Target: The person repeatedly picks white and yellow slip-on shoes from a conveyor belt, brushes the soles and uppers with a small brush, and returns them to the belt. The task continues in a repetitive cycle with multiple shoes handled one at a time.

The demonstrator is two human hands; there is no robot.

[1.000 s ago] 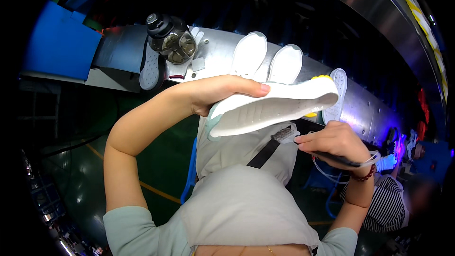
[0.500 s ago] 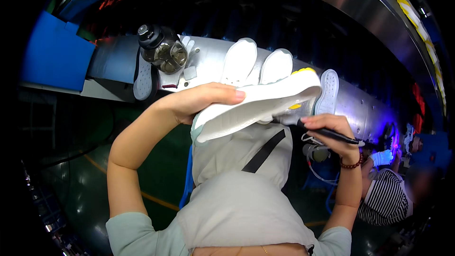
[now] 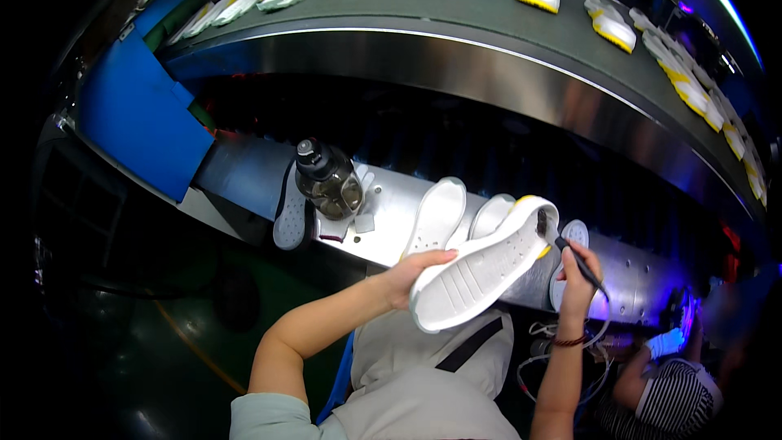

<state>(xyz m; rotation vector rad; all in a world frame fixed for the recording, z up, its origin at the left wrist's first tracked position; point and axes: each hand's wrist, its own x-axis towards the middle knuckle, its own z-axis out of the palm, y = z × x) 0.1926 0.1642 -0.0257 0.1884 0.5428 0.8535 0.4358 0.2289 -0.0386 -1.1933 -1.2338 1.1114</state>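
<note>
Over my lap and the near edge of the bench, my left hand (image 3: 410, 274) grips a white shoe sole (image 3: 471, 283), thumb on the rim at the nearer end. The sole tilts so that its hollow, ribbed inside shows, and yellow marks its far end. My right hand (image 3: 578, 275) is closed round the black handle of a brush (image 3: 582, 264) with a thin tube trailing from it. The brush's dark bristles touch the inner wall at the sole's far end. A beaded bracelet circles my right wrist.
On the metal bench (image 3: 627, 277) stand a dark clear bottle (image 3: 332, 187), white soles (image 3: 438, 216) and a dark-edged sole (image 3: 292, 218). Beyond, a green conveyor (image 3: 407, 4) carries several white-and-yellow soles. At right, another person's gloved hand (image 3: 666, 342) works under violet light.
The view has swung up, bringing the conveyor into sight. The sole has turned to show its inside, and the brush has moved from below its rim to the inner wall of its far end.
</note>
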